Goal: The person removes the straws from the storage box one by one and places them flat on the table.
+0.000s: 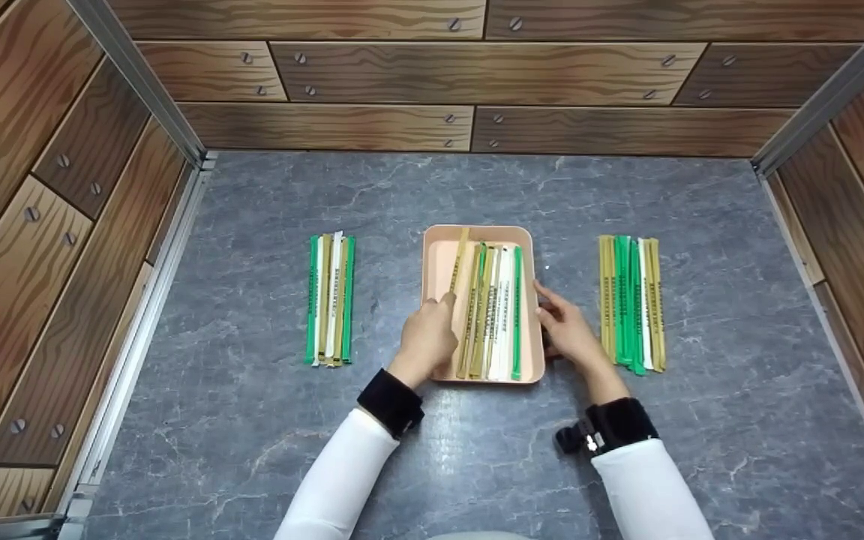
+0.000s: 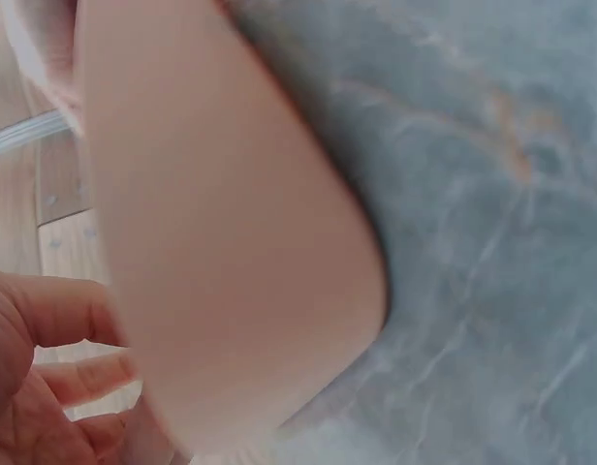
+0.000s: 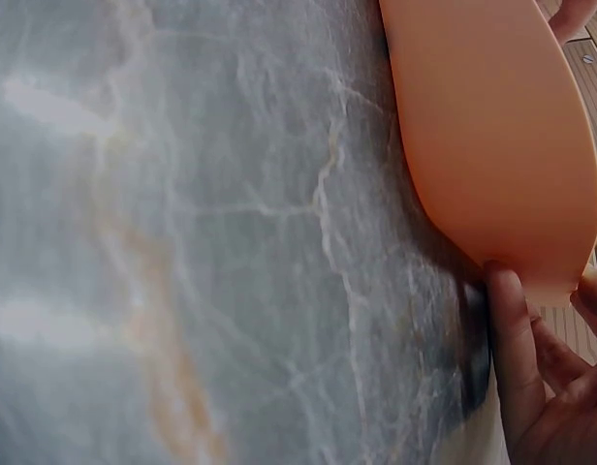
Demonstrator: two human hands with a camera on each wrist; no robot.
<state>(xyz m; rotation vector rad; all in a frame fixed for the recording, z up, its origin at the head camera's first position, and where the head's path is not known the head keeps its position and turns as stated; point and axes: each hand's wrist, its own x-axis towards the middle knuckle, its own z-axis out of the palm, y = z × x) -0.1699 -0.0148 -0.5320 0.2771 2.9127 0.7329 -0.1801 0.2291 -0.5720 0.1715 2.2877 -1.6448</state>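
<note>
In the head view a peach tray (image 1: 477, 228) holds a row of long, slim wrapped sticks in gold, green and white with dark print. My left hand (image 1: 428, 334) is over the tray's left side and pinches a gold wrapped stick (image 1: 460, 261), whose lower part is hidden by the hand. That stick slants, its upper end near the tray's far wall. At the right wall my right hand (image 1: 571, 330) touches the tray with fingers spread. The right wrist view shows its fingers (image 3: 514, 329) at the tray's lower corner; in the left wrist view the left hand (image 2: 56, 378) is partly behind the wall.
A bundle of wrapped sticks (image 1: 331, 300) lies to the left of the tray on the grey marbled surface (image 1: 252, 450). Another bundle (image 1: 631, 304) lies to the right, close to the right hand. Wood-patterned panels (image 1: 477, 71) stand at the back and both sides.
</note>
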